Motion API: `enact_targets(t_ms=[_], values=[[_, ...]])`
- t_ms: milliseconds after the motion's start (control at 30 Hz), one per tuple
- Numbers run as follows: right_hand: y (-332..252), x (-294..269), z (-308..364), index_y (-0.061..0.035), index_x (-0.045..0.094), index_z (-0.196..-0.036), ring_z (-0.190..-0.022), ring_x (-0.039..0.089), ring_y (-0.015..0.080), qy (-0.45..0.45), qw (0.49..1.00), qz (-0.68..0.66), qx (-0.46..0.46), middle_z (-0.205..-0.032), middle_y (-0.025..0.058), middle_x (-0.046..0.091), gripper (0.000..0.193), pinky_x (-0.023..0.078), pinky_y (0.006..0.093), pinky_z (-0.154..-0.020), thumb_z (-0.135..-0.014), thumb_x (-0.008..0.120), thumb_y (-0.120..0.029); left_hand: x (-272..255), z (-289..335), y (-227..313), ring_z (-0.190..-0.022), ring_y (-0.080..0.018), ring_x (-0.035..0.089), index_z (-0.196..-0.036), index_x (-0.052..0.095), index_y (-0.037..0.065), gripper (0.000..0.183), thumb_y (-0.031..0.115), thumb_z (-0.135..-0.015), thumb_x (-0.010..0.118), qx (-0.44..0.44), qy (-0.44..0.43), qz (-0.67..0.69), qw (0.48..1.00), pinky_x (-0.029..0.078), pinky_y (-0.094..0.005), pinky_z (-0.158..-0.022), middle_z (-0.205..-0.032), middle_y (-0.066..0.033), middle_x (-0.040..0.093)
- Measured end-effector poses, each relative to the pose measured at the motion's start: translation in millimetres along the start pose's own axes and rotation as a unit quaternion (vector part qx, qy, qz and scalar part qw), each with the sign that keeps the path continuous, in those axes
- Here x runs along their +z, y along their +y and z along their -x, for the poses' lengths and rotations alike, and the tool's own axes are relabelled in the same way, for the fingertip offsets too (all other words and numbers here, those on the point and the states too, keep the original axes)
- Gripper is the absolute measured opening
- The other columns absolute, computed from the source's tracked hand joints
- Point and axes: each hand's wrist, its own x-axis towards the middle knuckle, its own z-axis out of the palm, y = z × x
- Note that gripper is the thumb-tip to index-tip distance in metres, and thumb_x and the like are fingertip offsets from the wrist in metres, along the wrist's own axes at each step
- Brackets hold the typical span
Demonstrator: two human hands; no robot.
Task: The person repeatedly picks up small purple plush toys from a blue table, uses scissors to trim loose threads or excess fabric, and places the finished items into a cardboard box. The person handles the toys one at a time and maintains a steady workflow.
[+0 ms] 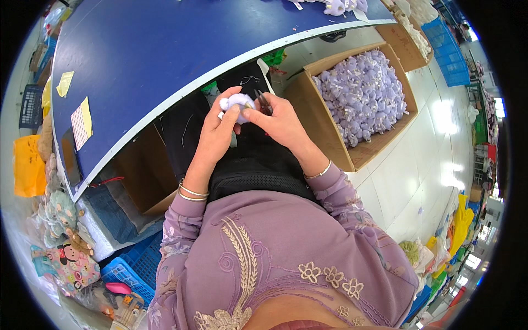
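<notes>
Above my lap, my left hand point(216, 127) is closed round a small lilac plush piece point(240, 100) with a white tuft at one side. My right hand point(281, 122) meets it there, its thumb pressed against the plush. Tucked in the fingers of that same hand is a pair of dark thread snips point(264, 103), blades pointing away from me. My fingers cover part of the plush, so its full shape is hidden. A loose pale thread lies on the black cloth point(242, 165) over my lap.
A cardboard box point(297, 104) full of small lilac plush pieces point(363, 93) stands to the right. Ahead is a blue table point(165, 38) with a white edge; a sticker sheet point(81, 123) and phone-like dark object point(70, 157) lie on it. A blue crate point(129, 275) sits lower left.
</notes>
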Motion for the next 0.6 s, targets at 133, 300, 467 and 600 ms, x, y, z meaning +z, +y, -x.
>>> enact_targets(t_ms=[133, 300, 467, 600], values=[[9.1, -3.4, -4.8, -0.0013, 0.059, -0.08, -0.064, 0.045, 0.0048, 0.014, 0.999, -0.002, -0.031, -0.068, -0.002, 0.054, 0.023, 0.038, 0.0232, -0.057, -0.085, 0.07, -0.021, -0.9, 3.4, 1.0, -0.083, -0.0067, 0.053, -0.134, 0.05, 0.007, 0.04, 0.012, -0.095, 0.052, -0.014, -0.025, -0.106, 0.994, 0.046, -0.0222, -0.07, -0.108, -0.0031, 0.059], [7.0, -7.3, -4.0, -0.0008, 0.06, -0.081, -0.066, 0.048, 0.0046, 0.001, 1.0, 0.011, -0.023, -0.07, -0.001, 0.057, 0.02, 0.039, 0.0225, -0.058, -0.087, 0.068, -0.018, 3.5, 1.7, -5.3, -0.095, -0.0158, 0.056, -0.132, 0.048, 0.003, 0.039, 0.01, -0.094, 0.051, 0.123, -0.022, -0.221, 0.967, 0.046, -0.0293, -0.086, -0.111, -0.0092, 0.058], [11.0, -13.0, -4.5, 0.0012, 0.062, -0.084, -0.058, 0.048, 0.0046, -0.022, 0.999, -0.047, -0.011, -0.067, 0.0003, 0.058, 0.02, 0.039, 0.0232, -0.049, -0.086, 0.066, -0.018, 0.1, 0.9, -8.3, -0.084, -0.0102, 0.055, -0.132, 0.049, 0.005, 0.04, 0.007, -0.092, 0.048, 0.081, -0.038, -0.201, 0.976, 0.047, -0.0254, -0.078, -0.105, -0.0042, 0.059], [17.7, -15.5, -5.7, 0.0017, 0.064, -0.088, -0.057, 0.048, 0.0038, -0.027, 0.999, -0.035, -0.031, -0.071, 0.0015, 0.062, 0.019, 0.039, 0.0219, -0.047, -0.086, 0.065, -0.017, 1.0, 2.2, -6.9, -0.08, -0.0094, 0.054, -0.13, 0.05, 0.005, 0.04, 0.006, -0.09, 0.046, 0.063, -0.047, -0.204, 0.976, 0.047, -0.0245, -0.074, -0.103, -0.0043, 0.058]])
